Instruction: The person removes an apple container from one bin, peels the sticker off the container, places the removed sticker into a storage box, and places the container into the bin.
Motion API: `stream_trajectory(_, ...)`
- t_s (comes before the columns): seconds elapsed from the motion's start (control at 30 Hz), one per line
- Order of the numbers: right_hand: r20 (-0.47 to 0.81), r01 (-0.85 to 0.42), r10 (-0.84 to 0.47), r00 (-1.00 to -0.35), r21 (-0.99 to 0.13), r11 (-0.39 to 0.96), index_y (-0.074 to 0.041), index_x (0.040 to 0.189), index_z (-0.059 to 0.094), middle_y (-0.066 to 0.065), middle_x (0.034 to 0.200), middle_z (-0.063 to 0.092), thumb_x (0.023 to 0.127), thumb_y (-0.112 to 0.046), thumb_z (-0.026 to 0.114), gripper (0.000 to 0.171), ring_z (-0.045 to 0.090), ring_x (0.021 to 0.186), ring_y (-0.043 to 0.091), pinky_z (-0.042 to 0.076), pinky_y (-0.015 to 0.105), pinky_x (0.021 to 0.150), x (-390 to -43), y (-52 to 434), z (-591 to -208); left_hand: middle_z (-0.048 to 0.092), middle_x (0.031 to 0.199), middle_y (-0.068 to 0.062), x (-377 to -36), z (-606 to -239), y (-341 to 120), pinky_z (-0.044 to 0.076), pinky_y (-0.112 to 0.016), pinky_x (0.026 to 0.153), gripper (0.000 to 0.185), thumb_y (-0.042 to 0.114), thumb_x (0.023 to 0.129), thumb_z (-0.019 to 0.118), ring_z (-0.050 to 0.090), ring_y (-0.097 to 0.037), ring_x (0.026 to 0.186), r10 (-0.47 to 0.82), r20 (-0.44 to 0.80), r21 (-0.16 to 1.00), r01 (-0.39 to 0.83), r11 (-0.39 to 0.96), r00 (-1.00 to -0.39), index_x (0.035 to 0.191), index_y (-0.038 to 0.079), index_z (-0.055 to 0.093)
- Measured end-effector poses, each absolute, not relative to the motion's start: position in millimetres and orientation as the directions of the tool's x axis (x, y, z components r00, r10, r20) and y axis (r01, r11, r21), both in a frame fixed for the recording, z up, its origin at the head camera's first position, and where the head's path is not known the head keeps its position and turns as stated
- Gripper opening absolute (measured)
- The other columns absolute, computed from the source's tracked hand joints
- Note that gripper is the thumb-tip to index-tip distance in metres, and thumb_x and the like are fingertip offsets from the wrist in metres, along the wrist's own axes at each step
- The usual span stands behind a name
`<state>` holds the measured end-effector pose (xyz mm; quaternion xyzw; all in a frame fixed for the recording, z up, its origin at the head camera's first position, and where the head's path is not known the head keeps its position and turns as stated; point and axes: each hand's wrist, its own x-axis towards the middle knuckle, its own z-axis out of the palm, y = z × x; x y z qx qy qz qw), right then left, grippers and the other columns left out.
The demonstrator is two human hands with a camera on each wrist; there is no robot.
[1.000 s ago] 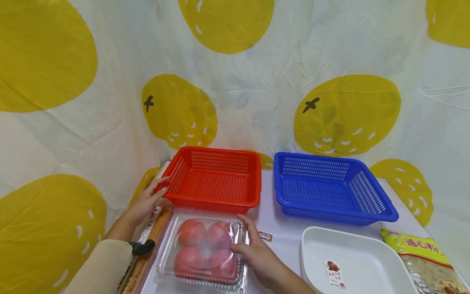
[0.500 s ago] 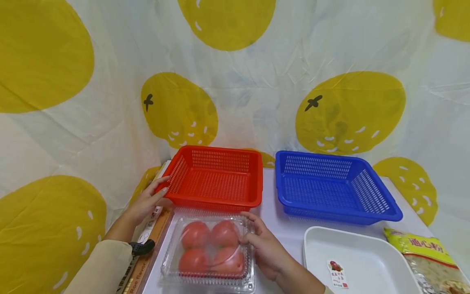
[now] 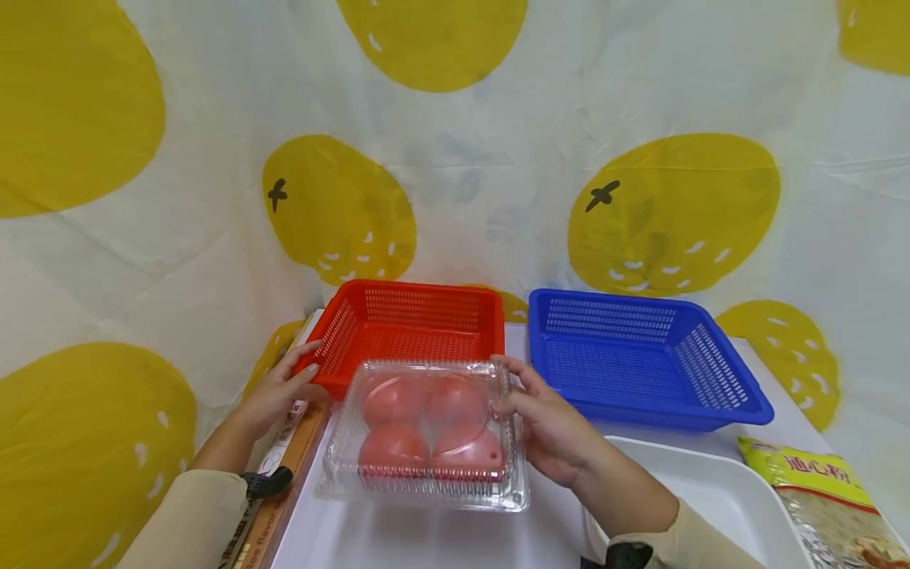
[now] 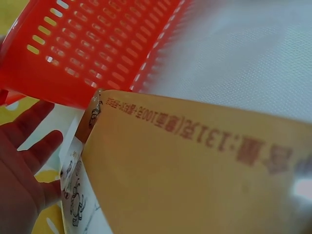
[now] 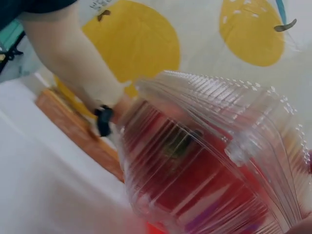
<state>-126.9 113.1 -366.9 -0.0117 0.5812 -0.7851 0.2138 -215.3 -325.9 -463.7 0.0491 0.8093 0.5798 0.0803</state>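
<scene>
A clear plastic clamshell box (image 3: 426, 427) with several red tomatoes hangs tilted above the white table, just in front of the red basket (image 3: 415, 316). My right hand (image 3: 522, 403) grips its right edge, thumb on the lid. The right wrist view shows the box (image 5: 204, 161) close up and blurred. My left hand (image 3: 284, 379) rests with straight fingers against the red basket's front left corner. In the left wrist view that hand (image 4: 24, 165) lies open beside the red basket (image 4: 97, 44).
A blue basket (image 3: 640, 356) stands right of the red one. A white tray (image 3: 718, 498) and a bag of pasta (image 3: 825, 498) sit at the front right. A brown box (image 3: 284, 482) lies along the table's left edge, and is large in the left wrist view (image 4: 195, 175). A yellow-spotted cloth hangs behind.
My right hand has lifted the tomato box off the table and carried it up and toward the red basket. The left hand has stayed on the basket's corner.
</scene>
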Motion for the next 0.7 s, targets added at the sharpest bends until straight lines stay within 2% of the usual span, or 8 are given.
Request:
stream_trajectory(0.17, -0.213, 0.300, -0.341, -0.916, -0.926, -0.227, -0.024, 0.160, 0.034, 0.010, 0.165, 0.030, 0.096, -0.005, 0.059, 0.071, 0.028, 0.148, 0.038, 0.046, 0.053, 0.110, -154.9, 118.9, -339.6, 0.034, 0.165, -0.026, -214.7, -461.9, -327.9, 0.044, -0.067, 0.113, 0.069, 0.037, 0.113, 0.054, 0.052, -0.049, 0.138, 0.178, -0.104, 0.934, -0.034, 0.355, -0.979, 0.172, 0.028, 0.020)
stream_trajectory(0.27, -0.194, 0.277, -0.319, -0.928, -0.930, -0.240, -0.025, 0.160, 0.035, 0.008, 0.166, 0.030, 0.098, -0.004, 0.059, 0.070, 0.033, 0.147, 0.039, 0.048, 0.055, 0.109, -174.9, 117.7, -327.6, 0.029, 0.167, -0.027, -216.4, -460.0, -326.6, 0.047, -0.064, 0.111, 0.070, 0.041, 0.112, 0.054, 0.048, -0.052, 0.140, 0.178, -0.113, 0.926, -0.039, 0.375, -0.978, 0.172, 0.028, 0.020)
stream_trajectory(0.43, -0.188, 0.259, -0.275, -0.943, -0.932, -0.253, -0.027, 0.159, 0.039, 0.005, 0.165, 0.033, 0.098, -0.006, 0.061, 0.068, 0.039, 0.143, 0.042, 0.045, 0.066, 0.111, -215.6, 106.9, -322.2, 0.023, 0.171, -0.024, -214.1, -460.1, -327.0, 0.036, -0.075, 0.115, 0.072, 0.045, 0.111, 0.054, 0.036, -0.051, 0.149, 0.187, -0.135, 0.917, -0.051, 0.396, -0.973, 0.172, 0.030, 0.018)
stream_trajectory(0.57, -0.211, 0.276, -0.248, -0.946, -0.923, -0.269, -0.028, 0.159, 0.041, 0.007, 0.162, 0.038, 0.098, -0.008, 0.063, 0.067, 0.042, 0.140, 0.042, 0.041, 0.070, 0.114, -251.5, 96.8, -328.6, 0.027, 0.170, -0.022, -212.9, -462.8, -328.5, 0.028, -0.080, 0.115, 0.073, 0.047, 0.111, 0.053, 0.043, -0.047, 0.146, 0.195, -0.157, 0.922, -0.073, 0.379, -0.968, 0.172, 0.031, 0.017)
stream_trajectory(0.7, -0.236, 0.294, -0.224, -0.946, -0.915, -0.276, -0.026, 0.161, 0.040, 0.009, 0.153, 0.043, 0.098, -0.008, 0.066, 0.070, 0.048, 0.132, 0.041, 0.048, 0.065, 0.110, -281.3, 90.7, -342.7, 0.035, 0.167, -0.023, -213.8, -463.6, -328.1, 0.035, -0.077, 0.114, 0.073, 0.048, 0.111, 0.054, 0.045, -0.045, 0.144, 0.201, -0.167, 0.926, -0.083, 0.367, -0.965, 0.172, 0.032, 0.017)
